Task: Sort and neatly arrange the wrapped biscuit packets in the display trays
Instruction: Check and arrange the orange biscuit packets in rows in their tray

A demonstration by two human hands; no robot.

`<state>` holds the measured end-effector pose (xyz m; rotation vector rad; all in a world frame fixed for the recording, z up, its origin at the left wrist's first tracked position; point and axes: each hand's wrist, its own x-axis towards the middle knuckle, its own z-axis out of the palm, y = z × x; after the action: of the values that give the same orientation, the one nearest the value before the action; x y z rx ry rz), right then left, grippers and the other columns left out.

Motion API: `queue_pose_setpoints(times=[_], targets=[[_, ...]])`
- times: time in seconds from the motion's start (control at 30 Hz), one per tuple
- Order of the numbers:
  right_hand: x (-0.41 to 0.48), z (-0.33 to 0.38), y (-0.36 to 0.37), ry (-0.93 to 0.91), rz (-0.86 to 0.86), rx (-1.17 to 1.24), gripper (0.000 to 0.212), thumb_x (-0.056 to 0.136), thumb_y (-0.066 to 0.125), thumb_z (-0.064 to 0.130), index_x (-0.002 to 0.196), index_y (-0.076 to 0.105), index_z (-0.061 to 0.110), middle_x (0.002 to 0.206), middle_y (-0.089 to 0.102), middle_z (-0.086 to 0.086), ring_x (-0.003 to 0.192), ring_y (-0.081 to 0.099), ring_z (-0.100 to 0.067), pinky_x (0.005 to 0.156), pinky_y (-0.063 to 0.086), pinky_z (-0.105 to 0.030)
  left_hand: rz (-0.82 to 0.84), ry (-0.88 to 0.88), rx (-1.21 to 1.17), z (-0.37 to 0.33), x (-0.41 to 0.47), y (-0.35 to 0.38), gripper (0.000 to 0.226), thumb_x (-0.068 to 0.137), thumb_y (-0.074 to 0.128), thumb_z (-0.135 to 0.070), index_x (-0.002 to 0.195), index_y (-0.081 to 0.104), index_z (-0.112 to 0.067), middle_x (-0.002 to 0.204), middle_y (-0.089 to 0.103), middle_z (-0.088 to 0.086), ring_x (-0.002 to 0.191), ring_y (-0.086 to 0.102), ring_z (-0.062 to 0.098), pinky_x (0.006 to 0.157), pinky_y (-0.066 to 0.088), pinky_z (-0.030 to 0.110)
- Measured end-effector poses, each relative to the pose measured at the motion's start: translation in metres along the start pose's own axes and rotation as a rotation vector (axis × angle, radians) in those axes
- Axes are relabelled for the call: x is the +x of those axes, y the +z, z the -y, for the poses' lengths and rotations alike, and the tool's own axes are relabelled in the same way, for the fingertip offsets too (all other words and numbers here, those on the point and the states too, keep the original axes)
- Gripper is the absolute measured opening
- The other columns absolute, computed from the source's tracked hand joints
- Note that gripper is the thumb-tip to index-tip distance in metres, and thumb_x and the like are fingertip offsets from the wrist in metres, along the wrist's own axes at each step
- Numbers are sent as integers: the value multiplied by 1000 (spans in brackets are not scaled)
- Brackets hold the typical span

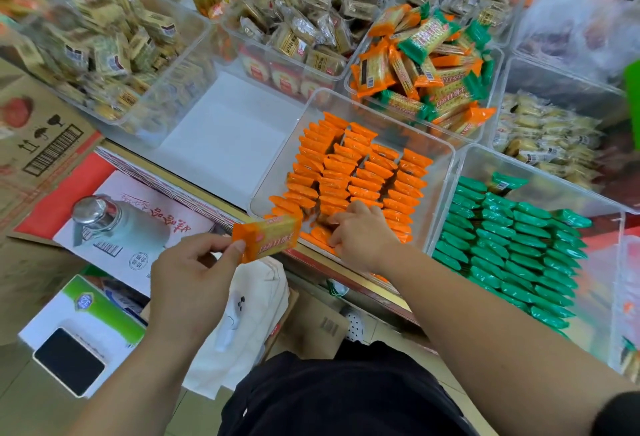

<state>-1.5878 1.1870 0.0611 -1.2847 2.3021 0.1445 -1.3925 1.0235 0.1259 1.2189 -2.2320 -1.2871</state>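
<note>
Clear tray (277, 162) w/ orange packets (349, 172), next tray (561, 186) w/ green packets (512, 245), L hand (194, 269) pinching loose packet (268, 236), R hand (360, 231) fingertips hidden, grip unclear, far trays (166, 103) blurred

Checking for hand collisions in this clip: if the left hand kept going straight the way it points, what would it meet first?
Probably the right hand: the left hand aims its orange packet rightward at it, over the clear tray; depth is unclear.

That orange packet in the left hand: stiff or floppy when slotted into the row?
Likely stiff: the orange packet juts out flat though the left hand pinches only one end. Probably light, for the same reason. Its glossy wrapper may slip.
</note>
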Motion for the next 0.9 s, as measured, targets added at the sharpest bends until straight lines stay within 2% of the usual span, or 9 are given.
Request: queue_pose_setpoints(times=[0.1,0.23,0.33,0.47,0.53,0.57,0.67,0.73,0.9], targets=[[-3,2,-2,9,2,-11,36,98,43,22,106,75,37,140,53,10,121,35,-28,94,32,-47,25,-70,-125,-5,-7,2,7,88,74,-23,82,77,-24,76,72,-5,73,65,16,66,52,33],[-15,-1,-1,39,-124,196,39,94,47,17,122,70,32,141,56,8,126,39,-25,101,32,-45,65,-182,-310,-9,-19,12,14,89,73,-11,76,75,-14,59,62,-7,53,50,5,59,42,28],[-33,-6,1,73,-258,328,35,92,54,12,118,73,23,128,67,3,120,50,-24,103,39,-39,103,-248,-361,-8,-26,16,14,91,70,-10,78,73,-9,50,51,-11,50,41,7,56,36,29],[-77,1,-14,217,-357,734,27,98,57,17,119,73,20,116,70,8,107,61,-5,91,46,-20,178,-297,-410,-8,-37,15,10,92,69,-9,82,71,-5,54,47,2,53,37,15,53,34,28],[-102,9,-19,248,-260,995,27,99,60,27,124,69,22,110,70,13,97,62,2,82,46,-12,247,-296,-421,-9,-45,14,9,91,69,-8,84,71,-3,55,48,7,52,39,14,50,36,24],[-113,14,-18,250,-203,1120,29,99,60,29,126,68,22,106,71,11,95,66,-1,81,50,-16,282,-302,-433,-11,-50,13,9,91,69,-8,84,71,-3,56,49,8,51,40,14,49,36,24],[-135,21,-12,271,-174,1347,20,99,61,23,115,72,18,97,76,-3,93,72,-18,87,59,-42,359,-344,-508,-16,-61,14,4,90,68,-5,87,71,-4,58,53,10,50,41,15,49,34,26],[-144,22,-12,286,-225,1486,14,95,67,18,105,75,13,94,76,-12,89,71,-30,87,55,-50,375,-347,-537,-20,-65,14,6,89,68,-1,94,70,-4,63,58,10,50,43,15,49,33,26],[-163,26,-27,207,-359,1649,6,85,75,8,79,73,9,75,68,-11,66,56,-21,67,49,-35,370,-261,-528,-32,-65,5,7,87,69,3,89,69,-3,63,61,6,51,44,14,48,35,23]])
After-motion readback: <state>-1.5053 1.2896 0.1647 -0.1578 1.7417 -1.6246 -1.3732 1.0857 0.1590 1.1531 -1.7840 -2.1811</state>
